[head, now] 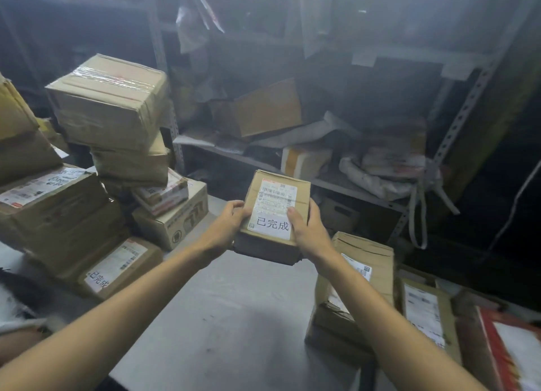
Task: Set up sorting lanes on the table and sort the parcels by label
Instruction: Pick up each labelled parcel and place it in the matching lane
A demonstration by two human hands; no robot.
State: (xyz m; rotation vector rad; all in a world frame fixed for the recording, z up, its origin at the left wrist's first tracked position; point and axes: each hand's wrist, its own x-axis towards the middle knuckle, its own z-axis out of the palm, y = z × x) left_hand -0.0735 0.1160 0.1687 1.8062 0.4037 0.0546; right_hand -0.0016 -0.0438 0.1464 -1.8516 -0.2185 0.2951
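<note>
I hold a small cardboard parcel (276, 194) up above the far part of the grey table (228, 317). Its white label faces me, with a barcode on top and large printed characters below. My left hand (227, 225) grips the parcel's left edge. My right hand (306, 229) grips the right edge, thumb lying on the label. On the table's left stands a pile of labelled parcels (58, 215). A second group of parcels (369, 276) lies on the right.
A tall leaning stack of boxes (117, 118) rises at the left, close to my left arm. Behind the table stands a metal shelf (322, 182) with boxes and soft mail bags. A red-edged flat package (515, 352) lies at the lower right.
</note>
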